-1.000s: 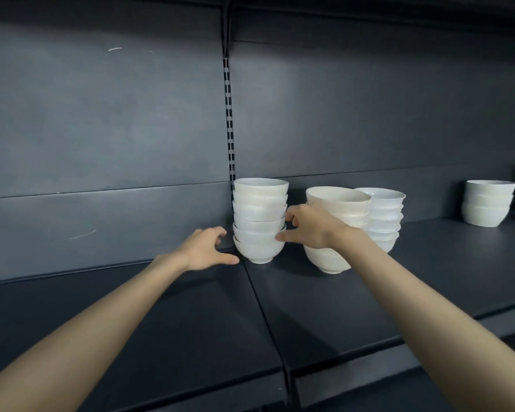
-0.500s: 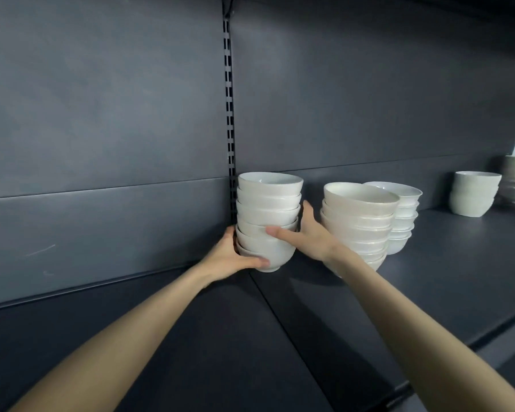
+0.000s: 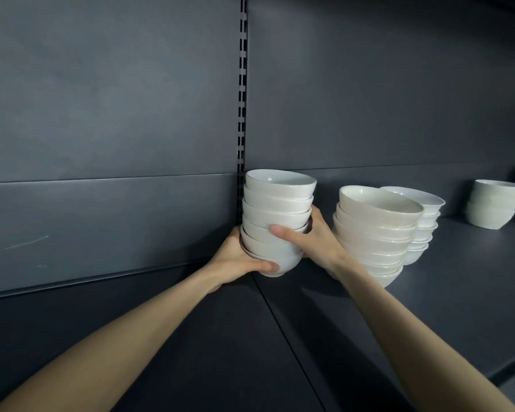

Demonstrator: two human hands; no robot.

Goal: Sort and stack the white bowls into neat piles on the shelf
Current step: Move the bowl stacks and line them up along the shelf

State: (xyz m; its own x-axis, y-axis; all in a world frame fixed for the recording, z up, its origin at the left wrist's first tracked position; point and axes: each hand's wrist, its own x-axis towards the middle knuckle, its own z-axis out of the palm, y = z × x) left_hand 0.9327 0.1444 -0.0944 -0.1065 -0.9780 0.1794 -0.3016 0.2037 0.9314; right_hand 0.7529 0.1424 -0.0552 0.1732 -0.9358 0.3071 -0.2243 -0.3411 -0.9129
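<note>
A stack of several white bowls (image 3: pixel 278 209) stands at the back of the dark shelf (image 3: pixel 428 307), beside the slotted upright. My left hand (image 3: pixel 238 260) wraps its lowest bowls from the left, thumb under the front. My right hand (image 3: pixel 309 236) grips the stack's right side, thumb across the front. Right of it stands a wider stack of cream bowls (image 3: pixel 375 233), with another white stack (image 3: pixel 422 227) behind that.
A short pile of white bowls (image 3: pixel 494 206) sits far right at the back, with more items at the frame's edge. The slotted upright (image 3: pixel 242 84) runs up the back panel. The shelf's front edge (image 3: pixel 512 370) shows at lower right.
Both hands closed in on the left stack from open positions beside it and now grip it. The view has moved closer and to the left.
</note>
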